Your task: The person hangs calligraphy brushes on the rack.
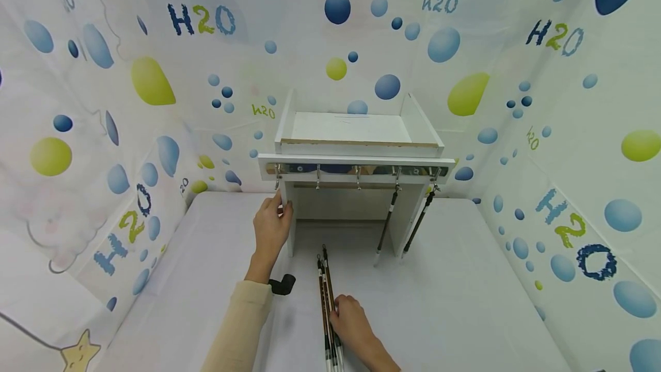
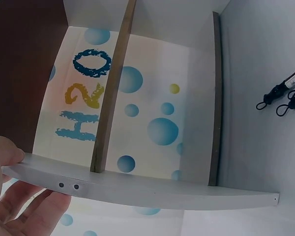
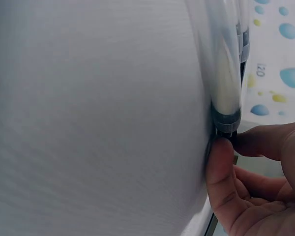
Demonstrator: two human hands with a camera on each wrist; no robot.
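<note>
On counter (image 1: 444, 309) before shelf (image 1: 361, 150), brushes (image 1: 326, 303) side by side, one pinched between thumb and finger of right hand (image 1: 356, 326). Left hand (image 1: 271, 225), fingers curled round shelf's left edge. Hanging brushes (image 1: 387, 223) on rightmost hooks (image 1: 397, 174).

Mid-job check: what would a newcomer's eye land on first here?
Probably the white backdrop printed with blue and green spots, behind and beside the workspace. Next, the white wooden rack at centre, two slim dark brushes hanging from metal hooks at its right. Before it, slim brown-handled brushes lie on the white table, the right grip pinching at least one.
</note>
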